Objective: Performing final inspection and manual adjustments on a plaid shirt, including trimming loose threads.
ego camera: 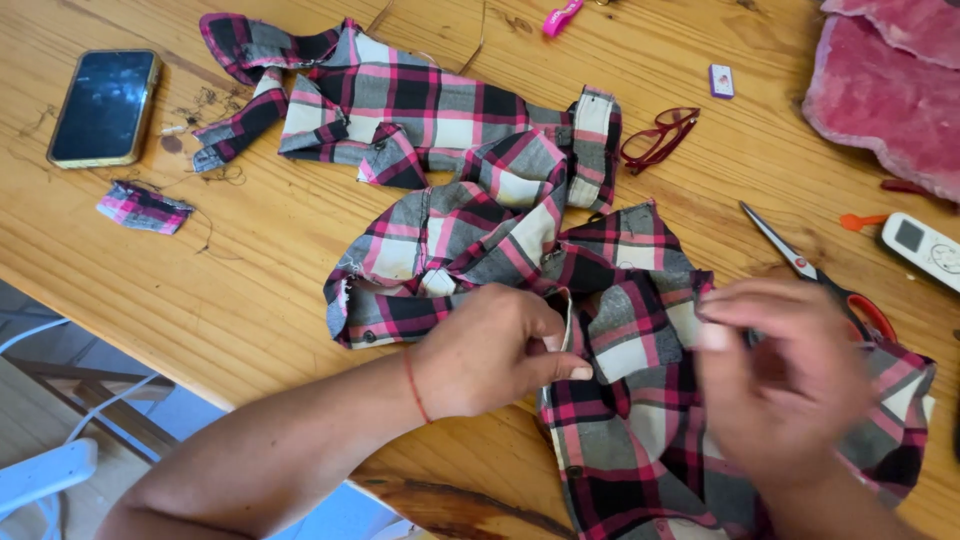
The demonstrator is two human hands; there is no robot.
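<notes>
plaid fabric [500, 230] in pink, grey and black sprawled over the wooden table [250, 290] in the head view. the left hand [490, 352] had its fingers curled closed, pinching an edge of the cloth near the table's front edge. the right hand [790, 380] lay blurred over the cloth; whether its fingers gripped anything could not be told. scissors [815, 270] lay just behind it, red glasses [660, 138] and a phone [105, 107] farther off.

Home sewing spot: wooden table [250, 290] with scissors [800, 262], phone [105, 107], glasses [660, 137], plaid fabric scraps [143, 207].
</notes>
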